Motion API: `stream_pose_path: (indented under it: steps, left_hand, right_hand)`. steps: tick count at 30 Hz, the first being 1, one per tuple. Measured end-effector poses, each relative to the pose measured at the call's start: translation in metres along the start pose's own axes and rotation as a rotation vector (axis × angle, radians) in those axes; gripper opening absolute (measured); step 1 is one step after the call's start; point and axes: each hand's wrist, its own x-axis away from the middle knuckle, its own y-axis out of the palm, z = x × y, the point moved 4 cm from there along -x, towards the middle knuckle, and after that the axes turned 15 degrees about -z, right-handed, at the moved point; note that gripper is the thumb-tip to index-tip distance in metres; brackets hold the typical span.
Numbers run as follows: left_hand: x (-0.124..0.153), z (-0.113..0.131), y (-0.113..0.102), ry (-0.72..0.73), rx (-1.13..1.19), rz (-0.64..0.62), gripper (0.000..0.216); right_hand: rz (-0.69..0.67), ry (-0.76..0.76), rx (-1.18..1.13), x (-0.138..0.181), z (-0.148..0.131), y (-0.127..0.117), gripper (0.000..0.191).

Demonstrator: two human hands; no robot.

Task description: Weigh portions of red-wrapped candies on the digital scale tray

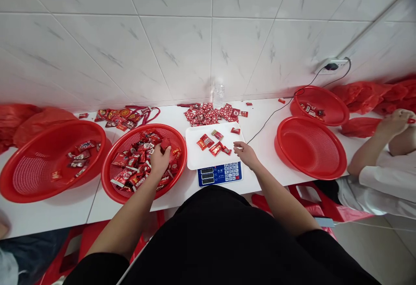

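Note:
My left hand [159, 160] is over the red basket [107, 174] full of mixed wrapped candies [133, 161]. Its fingers are closed on a small red candy packet [165, 143]. My right hand [246, 154] is beside the right edge of the white scale tray [196, 161], fingers apart, with nothing seen in them. Several wrapped snacks [215, 149] lie scattered on that tray, with one red packet [235, 131] near its far right corner. In front of the tray shows the blue keypad panel [221, 174] of the digital scale.
Behind the scale lie piled red packets [204, 113] and a clear bottle [219, 94] by the wall. More red baskets stand left [29, 168] and right [310, 146]. A black cable [269, 116] runs to the wall socket. A co-worker's hand [398, 122] is at far right.

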Motion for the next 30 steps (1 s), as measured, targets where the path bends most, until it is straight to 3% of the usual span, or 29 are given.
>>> stream_pose_path:
  steps: [2,7,9,12,16,21,26,30]
  left_hand:
    - [0.005,0.024,0.003,0.079,0.184,-0.045,0.042]
    - [0.019,0.076,0.049,0.205,0.375,-0.483,0.046]
    - [0.021,0.085,0.061,0.225,0.291,-0.515,0.047]
    - [0.022,0.086,0.062,0.269,0.096,-0.427,0.051]
    - [0.023,0.072,0.041,0.278,-0.003,-0.283,0.041]
    - [0.024,0.027,0.014,0.175,0.002,-0.127,0.036]
    - [0.03,-0.021,0.01,0.059,-0.076,-0.155,0.037]
    - [0.036,-0.038,0.017,0.028,-0.065,-0.191,0.037]
  right_hand:
    - [-0.008,0.014,-0.001,0.001,0.002,0.001,0.034]
    - [-0.031,0.029,0.023,0.003,-0.003,0.005,0.033]
    - [-0.032,0.028,0.056,0.004,-0.007,0.006,0.033]
    - [-0.029,0.024,0.174,0.006,-0.012,0.008,0.034]
    - [-0.032,-0.011,0.426,0.005,-0.013,0.014,0.037]
    - [-0.081,-0.08,0.632,-0.001,-0.009,0.025,0.038]
    - [-0.083,-0.074,0.654,-0.005,-0.005,0.024,0.037]
    - [-0.023,-0.051,0.67,-0.012,-0.003,0.013,0.037]
